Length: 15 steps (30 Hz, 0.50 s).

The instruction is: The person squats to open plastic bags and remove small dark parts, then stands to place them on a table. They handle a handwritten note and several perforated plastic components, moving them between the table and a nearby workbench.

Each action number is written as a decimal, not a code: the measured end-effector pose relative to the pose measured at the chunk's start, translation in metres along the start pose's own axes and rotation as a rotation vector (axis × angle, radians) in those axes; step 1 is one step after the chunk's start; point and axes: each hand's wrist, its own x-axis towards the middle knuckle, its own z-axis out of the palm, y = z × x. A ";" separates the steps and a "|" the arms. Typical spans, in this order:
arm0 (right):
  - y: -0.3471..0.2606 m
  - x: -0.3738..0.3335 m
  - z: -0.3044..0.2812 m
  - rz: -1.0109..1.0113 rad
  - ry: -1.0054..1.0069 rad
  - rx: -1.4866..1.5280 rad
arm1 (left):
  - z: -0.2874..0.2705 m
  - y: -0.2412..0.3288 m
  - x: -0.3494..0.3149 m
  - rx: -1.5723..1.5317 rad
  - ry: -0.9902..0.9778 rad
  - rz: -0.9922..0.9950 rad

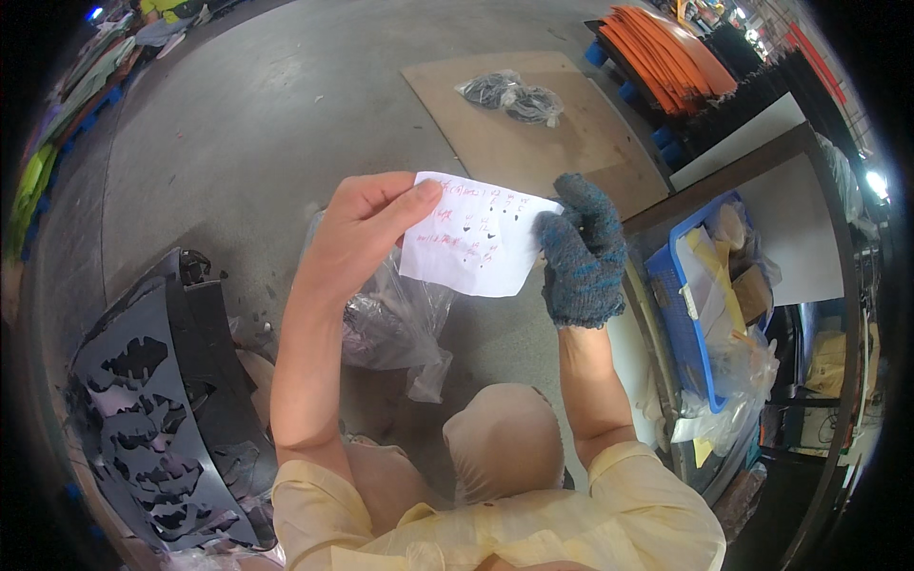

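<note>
Between my two hands a white slip of paper point(471, 238) with red and dark handwriting is stretched out above my knees. Bare, my left hand point(357, 233) pinches its upper left corner, thumb on top. My right hand point(583, 252) wears a dark grey-blue knitted glove and closes on the paper's right edge, which its fingers partly cover. Below and behind the paper, a clear plastic bag point(395, 328) lies on the floor; what is in it cannot be made out.
At left lean dark sheets with cut-out holes point(138, 381). A blue basket point(687, 314) of papers and plastic stands at right. Farther off, a tan board point(514, 143) bears bagged dark items point(514, 97). Orange sheets point(662, 62) are stacked at far right, with colourful sheets point(43, 162) at far left.
</note>
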 end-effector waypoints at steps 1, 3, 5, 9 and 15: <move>0.001 0.000 0.000 -0.002 0.010 -0.005 | 0.000 0.000 0.001 0.009 0.006 -0.011; 0.002 0.000 -0.001 -0.005 0.007 -0.016 | 0.000 -0.001 0.001 -0.005 -0.010 0.013; 0.004 0.000 -0.003 0.003 -0.014 -0.030 | 0.000 -0.002 0.001 -0.028 -0.014 0.016; 0.007 0.000 -0.004 -0.016 -0.041 0.011 | 0.000 -0.002 0.001 -0.067 -0.001 -0.030; 0.010 0.000 -0.003 -0.025 -0.020 0.008 | -0.002 -0.004 0.002 -0.091 -0.020 -0.046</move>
